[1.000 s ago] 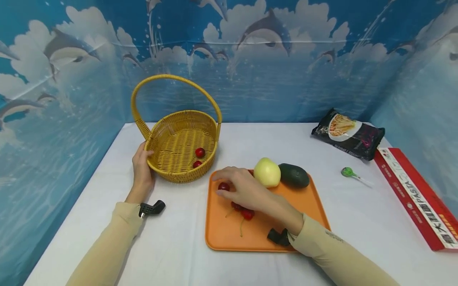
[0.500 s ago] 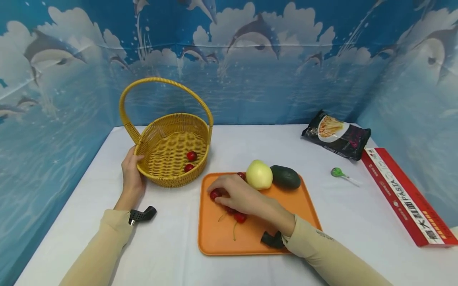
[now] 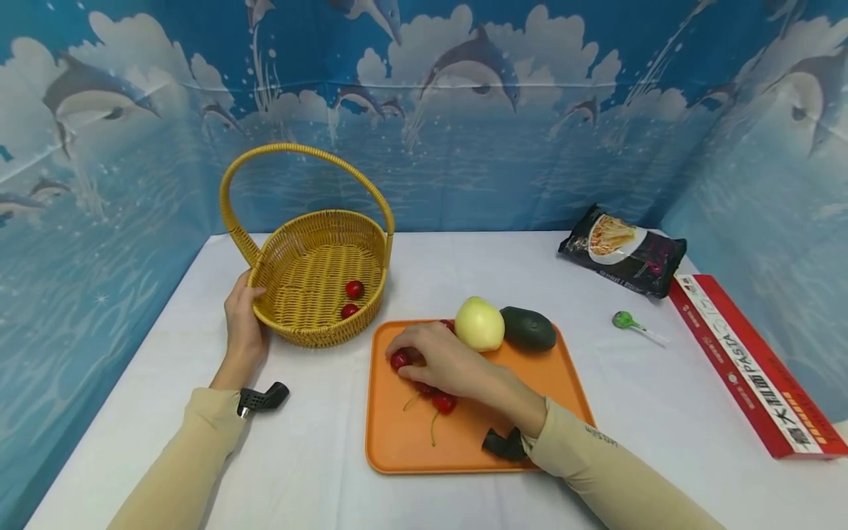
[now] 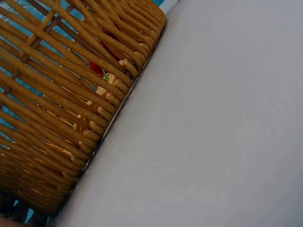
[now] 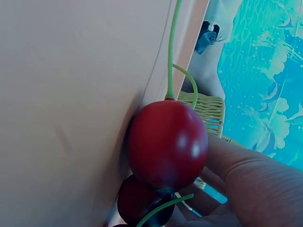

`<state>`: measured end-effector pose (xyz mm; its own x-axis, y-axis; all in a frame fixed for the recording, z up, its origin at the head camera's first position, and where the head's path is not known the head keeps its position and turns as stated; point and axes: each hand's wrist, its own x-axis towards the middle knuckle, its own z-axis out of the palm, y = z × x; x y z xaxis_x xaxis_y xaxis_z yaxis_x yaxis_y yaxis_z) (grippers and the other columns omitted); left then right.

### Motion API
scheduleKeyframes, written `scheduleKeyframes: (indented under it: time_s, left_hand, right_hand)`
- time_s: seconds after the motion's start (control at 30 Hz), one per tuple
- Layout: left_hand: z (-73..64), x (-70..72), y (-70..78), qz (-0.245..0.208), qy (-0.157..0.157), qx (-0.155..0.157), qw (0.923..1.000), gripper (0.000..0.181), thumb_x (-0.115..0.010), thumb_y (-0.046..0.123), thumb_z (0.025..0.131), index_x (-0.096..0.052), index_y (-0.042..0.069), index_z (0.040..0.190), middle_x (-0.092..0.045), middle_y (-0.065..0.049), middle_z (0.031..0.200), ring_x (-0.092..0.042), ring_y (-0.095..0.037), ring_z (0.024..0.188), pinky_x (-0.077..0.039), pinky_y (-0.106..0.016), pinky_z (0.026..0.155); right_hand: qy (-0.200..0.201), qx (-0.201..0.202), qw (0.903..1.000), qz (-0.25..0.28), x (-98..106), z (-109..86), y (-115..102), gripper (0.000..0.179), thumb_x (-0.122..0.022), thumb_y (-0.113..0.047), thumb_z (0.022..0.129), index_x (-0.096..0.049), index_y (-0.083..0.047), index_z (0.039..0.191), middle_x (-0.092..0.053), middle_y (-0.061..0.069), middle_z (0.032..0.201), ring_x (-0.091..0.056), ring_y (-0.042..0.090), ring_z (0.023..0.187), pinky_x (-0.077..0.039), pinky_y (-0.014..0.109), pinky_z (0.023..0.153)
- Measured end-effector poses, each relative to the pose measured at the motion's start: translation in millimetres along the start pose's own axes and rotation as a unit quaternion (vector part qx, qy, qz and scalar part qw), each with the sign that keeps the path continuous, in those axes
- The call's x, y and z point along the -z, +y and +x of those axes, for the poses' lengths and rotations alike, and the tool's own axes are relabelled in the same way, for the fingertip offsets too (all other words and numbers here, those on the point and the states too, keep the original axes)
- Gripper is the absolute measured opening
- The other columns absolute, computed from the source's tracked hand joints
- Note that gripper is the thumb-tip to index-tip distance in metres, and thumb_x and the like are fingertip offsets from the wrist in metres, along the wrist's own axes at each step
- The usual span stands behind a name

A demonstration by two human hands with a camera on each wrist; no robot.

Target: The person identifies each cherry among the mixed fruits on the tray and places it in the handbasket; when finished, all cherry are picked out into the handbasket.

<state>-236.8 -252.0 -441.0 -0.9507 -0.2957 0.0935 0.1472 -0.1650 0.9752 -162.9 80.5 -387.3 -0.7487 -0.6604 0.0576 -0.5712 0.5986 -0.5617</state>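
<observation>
My left hand (image 3: 244, 327) holds the yellow wicker basket (image 3: 318, 335) by its left side, thumb over the rim. Two cherries (image 3: 354, 289) lie in the basket, at its right. On the orange tray (image 3: 404, 456), my right hand (image 3: 447, 358) has thumb and fingers around a cherry (image 3: 400, 359) near the tray's left side. Beside that hand lie stemmed cherries (image 3: 444, 402), partly covered by it. One of them fills the middle of the right wrist view as a large red cherry (image 5: 168, 144). Another cherry (image 3: 447, 324) shows behind the hand.
A pale yellow-green round fruit (image 3: 480, 324) and a dark green oblong vegetable (image 3: 528, 328) sit at the tray's back. To the right are a green lollipop (image 3: 624, 319), a black food packet (image 3: 623, 250) and a red pasta box (image 3: 755, 364). A dolphin-print curtain (image 3: 424, 184) encloses the table.
The head view has shifted, moving the scene left. My right hand's fingers have come down and closed in around the cherry. The left hand stays on the basket; the last half second shows almost no motion.
</observation>
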Motion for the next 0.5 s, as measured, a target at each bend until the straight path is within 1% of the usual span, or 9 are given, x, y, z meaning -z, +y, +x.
scheduleKeyframes:
  time_s: [0.3, 0.5]
  left_hand:
    - [0.3, 0.8, -0.5, 0.006, -0.006, 0.003, 1.0000, 0.054, -0.037, 0.010, 0.099, -0.055, 0.011, 0.150, -0.052, -0.009, 0.154, -0.048, -0.021, 0.139, -0.042, -0.026, 0.113]
    - [0.4, 0.8, 0.1, 0.003, -0.008, 0.001, 1.0000, 0.054, -0.037, 0.010, 0.099, -0.054, 0.009, 0.151, -0.051, -0.009, 0.156, -0.047, -0.021, 0.141, -0.040, -0.026, 0.114]
  right_hand:
    - [0.017, 0.003, 0.9998, 0.006, 2.2, -0.8, -1.6, 0.024, -0.081, -0.014, 0.093, -0.078, -0.013, 0.117, -0.076, -0.001, 0.112, -0.066, 0.015, 0.099, -0.055, 0.035, 0.097]
    - [0.039, 0.002, 0.9992, 0.007, 9.6, -0.2, -5.4, 0.025, -0.080, -0.016, 0.093, -0.078, -0.013, 0.118, -0.076, -0.002, 0.112, -0.068, 0.014, 0.098, -0.056, 0.033, 0.091]
